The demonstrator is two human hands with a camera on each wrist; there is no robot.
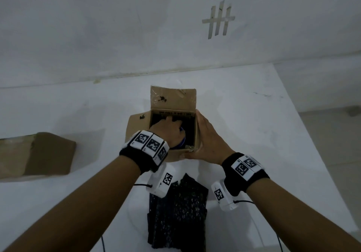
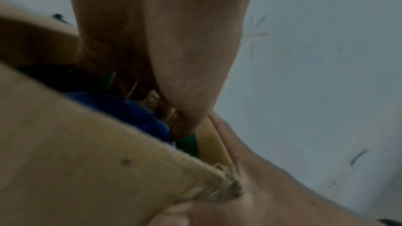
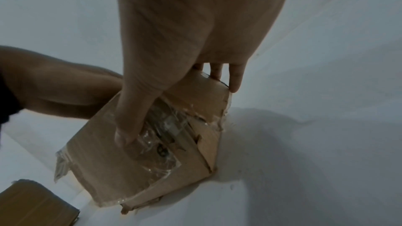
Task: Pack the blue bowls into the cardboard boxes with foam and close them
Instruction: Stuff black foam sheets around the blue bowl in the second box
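An open cardboard box [image 1: 172, 99] stands mid-table with its back and left flaps up. Its inside is dark, apparently lined with black foam [image 1: 189, 130]. My left hand [image 1: 168, 132] reaches down into the box, fingers curled over a blue bowl [image 1: 182, 140]. The left wrist view shows the bowl [image 2: 130, 109] under the palm, just inside the box wall [image 2: 76, 161]. My right hand [image 1: 207, 140] clasps the box from the right. Its thumb [image 3: 128, 126] presses the taped near face [image 3: 130, 169] and its fingers [image 3: 234, 82] lie along the far edge.
Loose black foam sheets [image 1: 175, 212] lie in front of the box, between my forearms. A second cardboard box [image 1: 35, 154] sits at the left and shows in the right wrist view [image 3: 32, 204]. The white table [image 1: 254, 124] ends at the right; a wall stands behind.
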